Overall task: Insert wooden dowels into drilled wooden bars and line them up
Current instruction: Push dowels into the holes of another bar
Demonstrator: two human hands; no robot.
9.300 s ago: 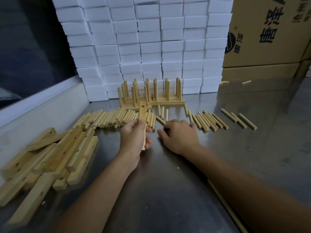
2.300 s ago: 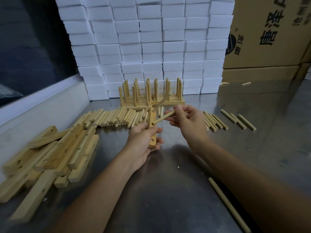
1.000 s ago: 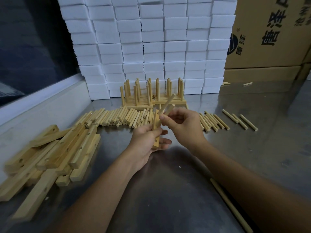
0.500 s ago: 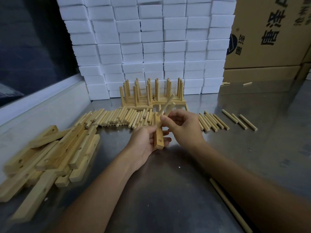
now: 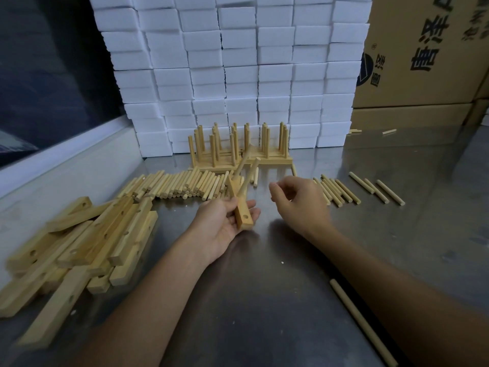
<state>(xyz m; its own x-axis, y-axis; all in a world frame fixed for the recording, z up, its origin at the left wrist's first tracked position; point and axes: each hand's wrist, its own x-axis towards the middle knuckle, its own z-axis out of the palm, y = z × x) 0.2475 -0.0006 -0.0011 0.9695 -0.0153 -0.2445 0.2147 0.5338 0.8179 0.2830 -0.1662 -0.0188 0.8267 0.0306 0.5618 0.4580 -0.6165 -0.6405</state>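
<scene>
My left hand [image 5: 222, 229] grips a drilled wooden bar [image 5: 243, 214] above the steel table, its far end tilted up and away. Two dowels [image 5: 243, 165] stick out of the bar's far holes; one near hole shows empty. My right hand [image 5: 299, 202] hovers just right of the bar, fingers loosely curled, holding nothing. Loose dowels lie in a row [image 5: 174, 185] beyond my left hand and in a smaller group [image 5: 336, 190] beyond my right. Finished bars with upright dowels [image 5: 262, 158] stand in a line at the back.
A pile of drilled bars [image 5: 87, 242] lies at the left. Stacked white foam blocks [image 5: 238, 70] and cardboard boxes [image 5: 423, 49] wall off the back. A long dowel [image 5: 362, 321] lies by my right forearm. Three more dowels [image 5: 375, 190] lie at the right.
My right hand has let go of the second dowel, which now stands in the bar, and has drawn back to the right. My left hand keeps hold of the bar.
</scene>
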